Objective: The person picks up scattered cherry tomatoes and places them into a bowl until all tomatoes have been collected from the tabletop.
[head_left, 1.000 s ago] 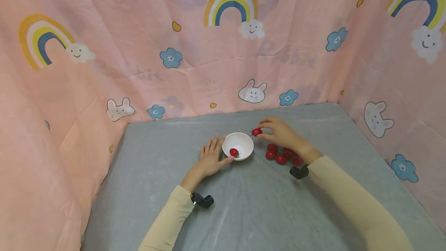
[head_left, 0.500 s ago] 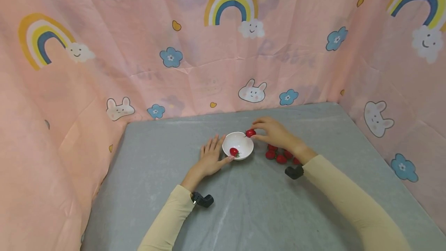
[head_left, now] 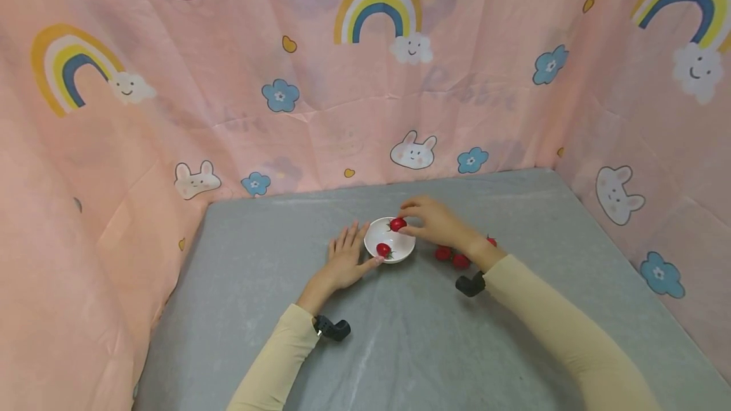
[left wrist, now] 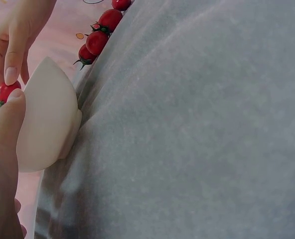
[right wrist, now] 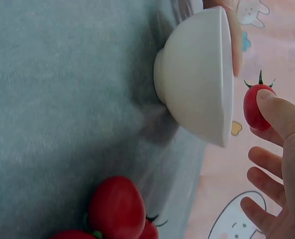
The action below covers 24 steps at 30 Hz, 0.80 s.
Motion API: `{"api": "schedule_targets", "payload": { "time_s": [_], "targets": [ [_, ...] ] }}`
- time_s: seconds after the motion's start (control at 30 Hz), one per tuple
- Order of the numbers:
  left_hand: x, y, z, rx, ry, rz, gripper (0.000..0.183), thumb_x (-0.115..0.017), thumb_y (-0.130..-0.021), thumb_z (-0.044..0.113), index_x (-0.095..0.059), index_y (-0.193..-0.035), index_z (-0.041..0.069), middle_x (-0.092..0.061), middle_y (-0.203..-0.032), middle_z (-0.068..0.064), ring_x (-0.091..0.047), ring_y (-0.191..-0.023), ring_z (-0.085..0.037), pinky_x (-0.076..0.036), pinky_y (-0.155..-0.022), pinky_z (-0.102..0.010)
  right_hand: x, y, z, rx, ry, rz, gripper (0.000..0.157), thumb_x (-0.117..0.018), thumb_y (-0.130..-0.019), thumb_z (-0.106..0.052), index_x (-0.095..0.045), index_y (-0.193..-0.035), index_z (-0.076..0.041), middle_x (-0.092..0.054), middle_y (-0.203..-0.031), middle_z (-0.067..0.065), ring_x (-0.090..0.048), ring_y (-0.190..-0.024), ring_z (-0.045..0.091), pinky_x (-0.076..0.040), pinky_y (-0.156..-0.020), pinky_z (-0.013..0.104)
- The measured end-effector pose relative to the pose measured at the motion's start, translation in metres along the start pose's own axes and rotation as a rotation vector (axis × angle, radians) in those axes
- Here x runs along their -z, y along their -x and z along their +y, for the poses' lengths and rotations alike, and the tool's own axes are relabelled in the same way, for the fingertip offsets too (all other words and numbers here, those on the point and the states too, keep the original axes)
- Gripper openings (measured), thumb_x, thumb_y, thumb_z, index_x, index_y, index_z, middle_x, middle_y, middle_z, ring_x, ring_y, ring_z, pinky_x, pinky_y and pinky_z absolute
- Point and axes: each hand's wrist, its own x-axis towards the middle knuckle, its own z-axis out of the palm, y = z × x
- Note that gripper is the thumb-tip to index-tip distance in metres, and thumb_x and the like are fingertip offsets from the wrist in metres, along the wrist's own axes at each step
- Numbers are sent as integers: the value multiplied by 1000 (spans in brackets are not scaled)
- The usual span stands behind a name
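A small white bowl stands on the grey cloth, and one cherry tomato lies inside it. My left hand rests against the bowl's left side, fingers straight and spread, thumb at the near rim. Between thumb and index finger, my right hand pinches another red cherry tomato with a green stalk. That tomato is above the bowl's rim in the right wrist view, while the other fingers of this hand are spread apart.
Several more cherry tomatoes lie on the grey cloth right of the bowl, partly hidden under the right forearm. Pink printed curtains enclose the back and both sides.
My right hand has moved left with its tomato, from beside the bowl to over its inside. The left hand and the bowl have stayed in place.
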Motion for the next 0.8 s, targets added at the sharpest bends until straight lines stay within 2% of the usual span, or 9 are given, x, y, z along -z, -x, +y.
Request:
{"api": "schedule_targets", "payload": {
  "time_s": [0.33,0.8],
  "targets": [
    [-1,0,-1,-8,-3,-6,89,-47,-93,68,-4,-161,29,-3,-169,-10,-5,-155,-38,-7,-120,-65,-8,1,-7,31,12,-13,39,-71,-89,-43,-72,-117,-16,-61,-135,10,-52,-129,30,-43,-108,53],
    [-3,0,-3,-24,8,19,91,-47,-92,70,-8,-161,24,-6,-169,-13,-6,-154,-41,-7,-118,-67,-19,4,-7,38,12,-27,34,-71,-89,-43,-73,-114,-19,-60,-136,7,-51,-131,28,-44,-109,52]
  ]
}}
